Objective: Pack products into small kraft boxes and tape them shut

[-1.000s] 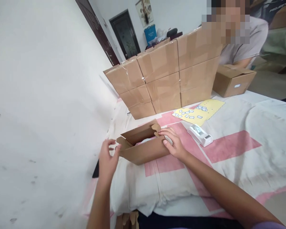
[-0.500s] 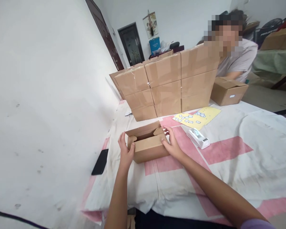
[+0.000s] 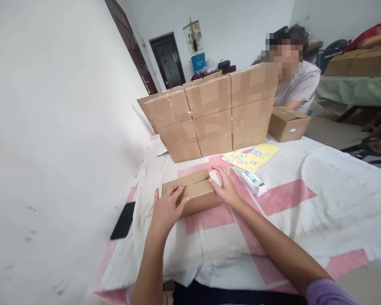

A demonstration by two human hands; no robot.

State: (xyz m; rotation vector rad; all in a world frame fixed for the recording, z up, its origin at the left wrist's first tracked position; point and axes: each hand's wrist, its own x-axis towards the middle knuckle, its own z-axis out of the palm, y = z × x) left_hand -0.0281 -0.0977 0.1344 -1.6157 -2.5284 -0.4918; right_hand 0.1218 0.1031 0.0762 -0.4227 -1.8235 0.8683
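A brown cardboard box point(image 3: 198, 199) sits in front of me, its two long top flaps folded down and meeting at a narrow seam. My left hand point(image 3: 169, 205) rests on the left end of the top with its fingers spread. At the right end, my right hand point(image 3: 225, 186) touches the corner of the box, thumb and fingers apart. Just to the right lies a white tape dispenser point(image 3: 253, 183). Behind it is a yellow sheet point(image 3: 263, 156) with several small white labels on it.
A wall of stacked, taped boxes point(image 3: 209, 114) stands behind. Right of it is another box point(image 3: 288, 123) with a label, near a person point(image 3: 300, 87). A black phone point(image 3: 123, 221) lies at the left edge of the cloth-covered table point(image 3: 241, 254), close to the white wall.
The box's top flaps have gone from partly raised to folded down. My left hand has moved from the box's left edge onto its top. The view has shifted a little right.
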